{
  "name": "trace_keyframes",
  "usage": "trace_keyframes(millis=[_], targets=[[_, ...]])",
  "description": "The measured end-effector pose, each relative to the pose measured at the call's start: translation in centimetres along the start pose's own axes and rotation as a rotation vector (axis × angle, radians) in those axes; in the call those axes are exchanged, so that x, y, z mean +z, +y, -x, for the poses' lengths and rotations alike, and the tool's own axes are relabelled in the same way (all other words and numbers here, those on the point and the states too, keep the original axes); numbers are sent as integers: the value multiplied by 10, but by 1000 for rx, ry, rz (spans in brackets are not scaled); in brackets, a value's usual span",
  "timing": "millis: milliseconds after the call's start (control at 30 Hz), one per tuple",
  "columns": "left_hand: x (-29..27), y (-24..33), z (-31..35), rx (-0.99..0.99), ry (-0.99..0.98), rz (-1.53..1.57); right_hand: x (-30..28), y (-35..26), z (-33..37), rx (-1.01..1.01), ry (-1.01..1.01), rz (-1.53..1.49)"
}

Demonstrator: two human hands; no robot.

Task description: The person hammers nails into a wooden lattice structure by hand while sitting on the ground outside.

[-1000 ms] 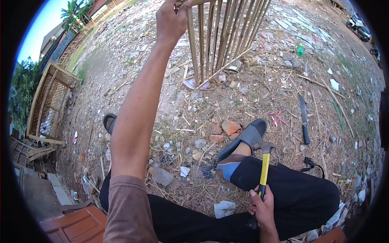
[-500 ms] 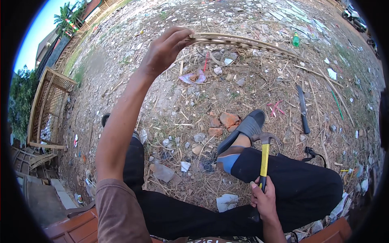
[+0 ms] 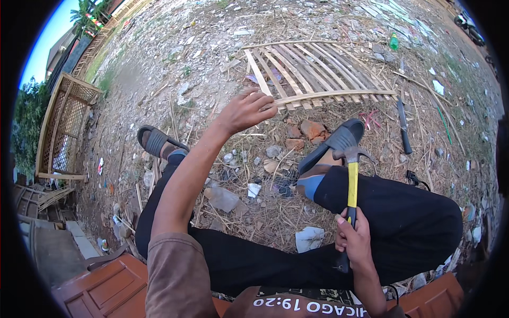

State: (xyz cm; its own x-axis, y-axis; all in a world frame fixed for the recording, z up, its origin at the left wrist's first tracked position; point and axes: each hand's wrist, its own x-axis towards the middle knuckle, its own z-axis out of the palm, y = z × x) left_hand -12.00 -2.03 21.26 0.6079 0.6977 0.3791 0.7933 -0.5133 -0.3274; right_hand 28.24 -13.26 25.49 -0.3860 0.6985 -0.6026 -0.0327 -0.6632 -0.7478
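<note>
A slatted wooden panel (image 3: pixel 334 97) of thin bamboo-like strips spreads out in front of my feet, its slats running between two long rails. My left hand (image 3: pixel 248 111) is at the near left corner, with its fingers closed around the end of the near rail. Part of that corner is hidden behind the fingers. In my right hand (image 3: pixel 354 238) is a claw hammer (image 3: pixel 352 183) with a yellow and black handle, gripped low, head up, over my right leg. Beyond my right foot, a long knife (image 3: pixel 404 130) with a dark handle lies on the ground.
Broken bricks (image 3: pixel 313 129) lie beside my right sandal (image 3: pixel 339 143). Stones, dry straw and scraps litter the ground. A green bottle (image 3: pixel 393 41) is at the far right. A framed lattice panel (image 3: pixel 66 127) stands at the left. Brown panelled wood (image 3: pixel 106 283) is beneath me.
My left hand has come down and nearer with the slatted panel, which has turned from edge-on to show its face. The hammer stays in my right hand, shifted slightly in view.
</note>
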Motion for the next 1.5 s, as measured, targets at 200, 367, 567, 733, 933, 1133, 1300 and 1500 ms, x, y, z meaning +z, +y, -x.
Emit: trace_keyframes(millis=[200, 367, 567, 733, 933, 1133, 1300, 1500], targets=[[47, 49, 29, 50, -86, -35, -1, 13, 21, -73, -36, 55], [88, 86, 39, -18, -109, 17, 1, 12, 27, -75, -38, 34], [120, 119, 32, -108, -34, 51, 3, 13, 28, -61, -35, 54], [125, 121, 28, -191, -18, 55, 0, 22, 35, -30, 9, 75], [131, 112, 38, -328, -83, 45, 9, 28, 36, -64, 8, 100], [140, 123, 40, -405, -85, 61, 10, 32, 40, -66, 14, 76], [140, 110, 33, -467, -6, 84, 14, 29, 45, -57, 39, 85], [142, 112, 29, -549, -120, 72, 20, 19, 34, -80, 17, 85]])
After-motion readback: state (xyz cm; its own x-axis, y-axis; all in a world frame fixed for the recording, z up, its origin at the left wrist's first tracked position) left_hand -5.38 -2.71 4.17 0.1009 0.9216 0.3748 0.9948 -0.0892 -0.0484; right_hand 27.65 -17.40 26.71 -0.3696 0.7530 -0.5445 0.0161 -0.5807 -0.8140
